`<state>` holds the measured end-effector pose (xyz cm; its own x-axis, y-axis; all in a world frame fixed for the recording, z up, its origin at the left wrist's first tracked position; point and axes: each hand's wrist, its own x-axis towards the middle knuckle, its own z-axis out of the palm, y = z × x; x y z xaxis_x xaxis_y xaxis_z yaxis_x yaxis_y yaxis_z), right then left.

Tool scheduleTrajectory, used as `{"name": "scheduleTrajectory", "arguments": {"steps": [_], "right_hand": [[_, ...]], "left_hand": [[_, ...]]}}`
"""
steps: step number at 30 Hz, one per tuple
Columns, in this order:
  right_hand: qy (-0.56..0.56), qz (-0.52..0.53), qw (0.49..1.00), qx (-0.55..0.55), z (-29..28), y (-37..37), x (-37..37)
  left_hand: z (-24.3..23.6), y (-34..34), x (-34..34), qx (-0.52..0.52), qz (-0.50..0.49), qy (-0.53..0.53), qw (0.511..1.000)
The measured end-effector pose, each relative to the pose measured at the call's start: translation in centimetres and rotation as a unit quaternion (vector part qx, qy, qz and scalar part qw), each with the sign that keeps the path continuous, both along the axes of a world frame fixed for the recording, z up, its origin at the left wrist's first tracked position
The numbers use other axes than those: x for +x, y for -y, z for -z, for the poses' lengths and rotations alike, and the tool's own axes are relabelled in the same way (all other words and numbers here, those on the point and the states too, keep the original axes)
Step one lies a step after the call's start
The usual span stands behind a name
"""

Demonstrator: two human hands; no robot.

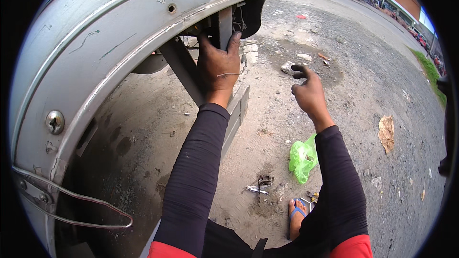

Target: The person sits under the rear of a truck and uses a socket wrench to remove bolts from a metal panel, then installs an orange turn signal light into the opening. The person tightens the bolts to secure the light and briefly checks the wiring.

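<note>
My left hand [219, 64] reaches up under the edge of a grey metal vehicle body [119, 16]. Its thumb and fingers close around the sides of an upright flat metal bar [224, 27]; the fingertips are partly hidden. A thin wire [243, 67] dangles beside it, crossing the wrist. Behind the hand, a dark slanted metal strut [184, 69] runs down from the body. My right hand [311, 93] hovers over the gravel, fingers bent and apart, with nothing visible in it. Both hands are smudged dark.
Wrenches [258, 188] and small metal parts lie on the dirt, near a green plastic bag [303, 159]. More tools [311, 197] sit beside my sandalled foot [296, 217]. A bent metal rod [95, 200] juts from the body at lower left. A flat grey panel [235, 114] stands below my left hand.
</note>
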<state>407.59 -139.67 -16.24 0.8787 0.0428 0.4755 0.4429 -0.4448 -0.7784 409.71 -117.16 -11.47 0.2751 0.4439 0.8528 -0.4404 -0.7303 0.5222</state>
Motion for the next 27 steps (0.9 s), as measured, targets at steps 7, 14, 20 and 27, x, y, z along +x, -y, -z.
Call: {"name": "scheduleTrajectory", "arguments": {"steps": [7, 14, 20, 27], "right_hand": [[-0.141, -0.114, 0.880, -0.439, 3.1, 9.6, -6.5], [-0.218, -0.285, 0.824, -0.439, 16.9, 11.3, -9.6], [-0.323, -0.395, 0.770, -0.383, 29.6, 10.5, -13.9], [-0.342, -0.283, 0.868, -0.223, 38.0, 7.5, -12.5]], "left_hand": [[-0.1, 0.4, -0.6, 0.009, 0.000, -0.069, 0.998], [0.0, -0.5, -2.2, -0.081, 0.172, -0.025, 0.981], [4.5, 1.0, -8.4, -0.243, 0.252, 0.003, 0.937], [19.1, 7.6, -17.6, -0.021, 0.204, -0.175, 0.963]]}}
